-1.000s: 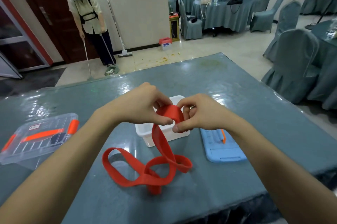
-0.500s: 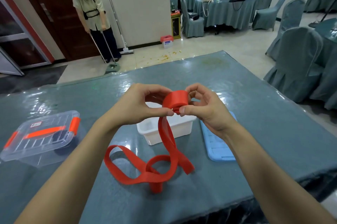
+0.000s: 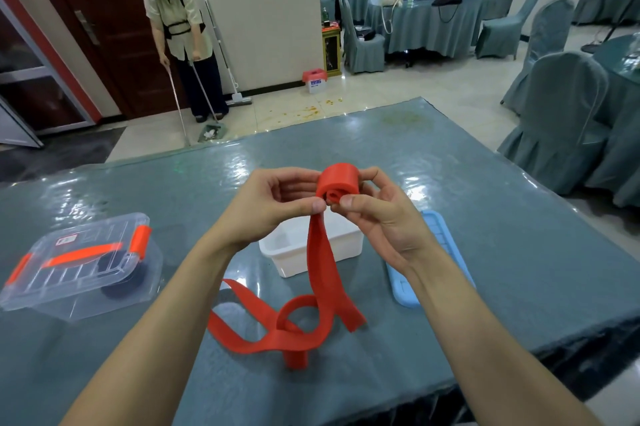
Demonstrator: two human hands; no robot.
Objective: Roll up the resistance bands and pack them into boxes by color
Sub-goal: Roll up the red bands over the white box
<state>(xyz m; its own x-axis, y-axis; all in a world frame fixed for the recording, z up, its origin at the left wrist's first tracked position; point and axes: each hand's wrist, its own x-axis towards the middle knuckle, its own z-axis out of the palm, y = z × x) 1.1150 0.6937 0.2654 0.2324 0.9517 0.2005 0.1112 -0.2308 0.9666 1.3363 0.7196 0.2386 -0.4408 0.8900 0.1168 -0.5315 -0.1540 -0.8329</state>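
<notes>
A red resistance band (image 3: 320,273) is partly rolled into a coil held above the table. My left hand (image 3: 273,207) pinches the coil's left side with thumb and fingers. On the coil's right side, my right hand (image 3: 377,214) pinches it too. The loose tail hangs down in front of an open white box (image 3: 284,254) and lies in loops on the table. To the box's right lies its blue lid (image 3: 436,235). At the far left stands a closed clear box (image 3: 79,266) with orange latches and something dark inside.
The table (image 3: 450,165) has a grey-blue cloth under shiny plastic; its near edge runs along the bottom right. Covered chairs (image 3: 554,113) stand to the right. Beyond the table's far edge a person (image 3: 180,37) sweeps the floor.
The coil has grown thicker as my hands turned it and lifted it a little. The loose loops on the table have shortened and shifted.
</notes>
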